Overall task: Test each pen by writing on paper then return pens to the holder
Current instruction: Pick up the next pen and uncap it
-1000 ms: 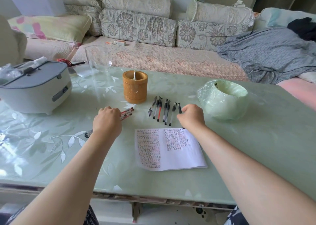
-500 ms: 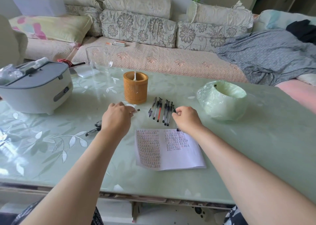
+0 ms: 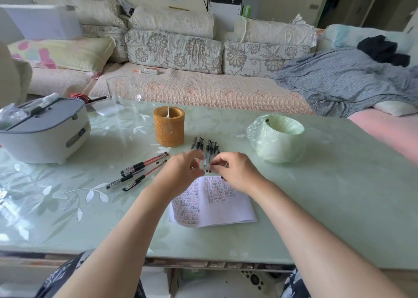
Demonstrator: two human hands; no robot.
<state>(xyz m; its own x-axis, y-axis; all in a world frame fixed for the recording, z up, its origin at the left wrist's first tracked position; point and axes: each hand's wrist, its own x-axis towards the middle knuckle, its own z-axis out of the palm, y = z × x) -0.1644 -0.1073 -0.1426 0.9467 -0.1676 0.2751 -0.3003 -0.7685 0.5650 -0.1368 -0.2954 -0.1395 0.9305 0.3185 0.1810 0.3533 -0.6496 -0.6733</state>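
Head view: both hands meet just above the far edge of the paper (image 3: 212, 203), low over the table (image 3: 316, 207). The right hand (image 3: 237, 172) has its fingers curled, thumb and fingertips pinching a slim pen (image 3: 206, 164). The left hand (image 3: 181, 169) closes its fingertips on the same pen from the other side; it is blurred, so this reads as a pinch but not crisply. The pen is off the table and tilted, with a clear barrel and dark ends. Judged handling: light, stiff plastic with a smooth barrel that is likely to slip. The dark grip sleeve near the tip looks the surer place to hold, and a cap should pull off straight along the barrel. It is not fragile, save perhaps the tip. A row of pens (image 3: 204, 146) with black caps lies side by side just beyond the hands. Several red pens (image 3: 140, 171) with black grips lie fanned to the left, well apart from the row. The holder (image 3: 169, 126), a tan woven cylinder, stands upright just behind the row. The paper carries columns of small test marks; its near right part is blank.
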